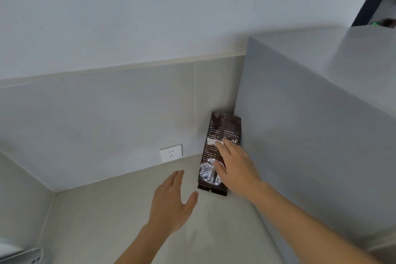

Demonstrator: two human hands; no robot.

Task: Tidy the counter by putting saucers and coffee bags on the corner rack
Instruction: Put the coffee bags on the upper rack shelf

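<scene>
Nearest the camera, down in the bottom-left corner, there's a bit of a pale rounded thing [20, 255], too cut off to say what it is. Then the counter [111, 210] itself, bare as far as I can see.

Left hand [171, 201] hangs above the counter, just left of the bag, fingers spread, palm down, holding nothing. My guess is it's waiting there to catch or steady the bag if it tips.

Right hand [232, 164] is spread flat against the front of the bag [221, 135], fingers loose, not wrapped round it. Looks like a press more than a grip, either propping it against the wall or about to take hold of it. Can't tell which.

The bag is dark, tall and narrow, standing on the counter and leaning back into the corner. The grey panel [300, 135] is right beside it on the right, tiled wall [107, 113] behind it. Makes sense, the corner props up a floppy pouch.

Socket [170, 153] sits on the wall, left of the bag.

No rack or saucers in view, so the bag isn't put away yet, I'd say.
</scene>
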